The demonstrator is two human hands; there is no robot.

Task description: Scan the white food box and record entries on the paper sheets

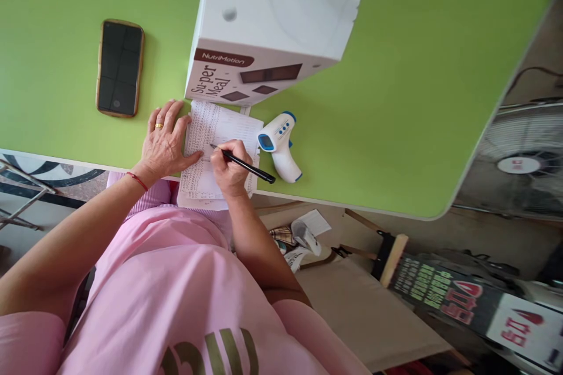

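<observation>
A black pen (248,166) is gripped in my right hand (231,171), its tip against a sheet of paper (206,179) covered in rows of small handwriting. The sheet lies at the table's near edge and hangs slightly over it. My left hand (165,139) rests with fingers spread on the sheet's left side and the green tabletop. It wears a ring and a red string bracelet. Just right of the sheet lies a white and blue infrared thermometer (281,143). Behind the sheet stands a white NutriMotion box (277,9).
A phone in a brown case (119,67) lies on the green table (396,99), left of the box. Below the right side are a beige folding chair (360,304) and a dark printed sign (440,287). A fan (523,158) stands beyond the table's right edge.
</observation>
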